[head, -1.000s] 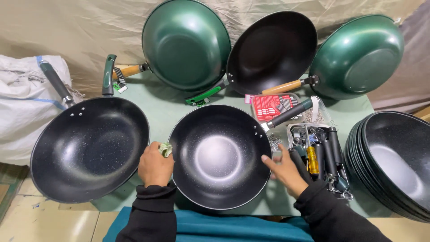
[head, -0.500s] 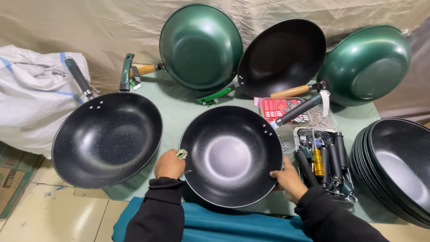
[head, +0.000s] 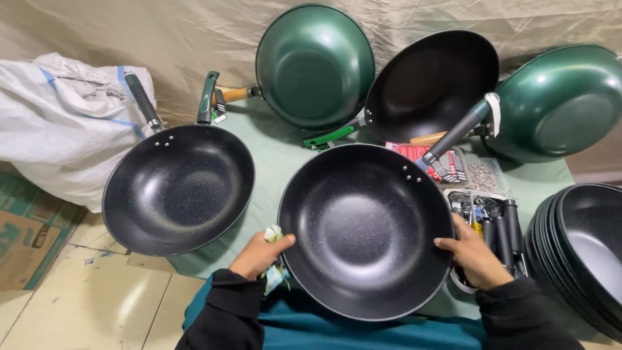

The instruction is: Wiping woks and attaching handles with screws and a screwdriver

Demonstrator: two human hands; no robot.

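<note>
A black speckled wok [head: 366,230] with a grey handle at its upper right sits tilted toward me over the green-covered table [head: 275,159]. My left hand [head: 259,254] grips its left rim and also holds a small crumpled cloth. My right hand [head: 474,254] grips the right rim. Both sleeves are black.
A second black wok [head: 178,188] lies to the left. Two green woks [head: 315,65] [head: 560,104] and a black one [head: 431,84] lean on the beige backdrop. Stacked black woks [head: 580,253] stand at right, loose handles [head: 495,223] beside them. A white sack [head: 61,123] lies at left.
The wok has come closer to me and tilted up, with its handle swung toward the upper right. Both hands moved along the rim with it; the view shifted left.
</note>
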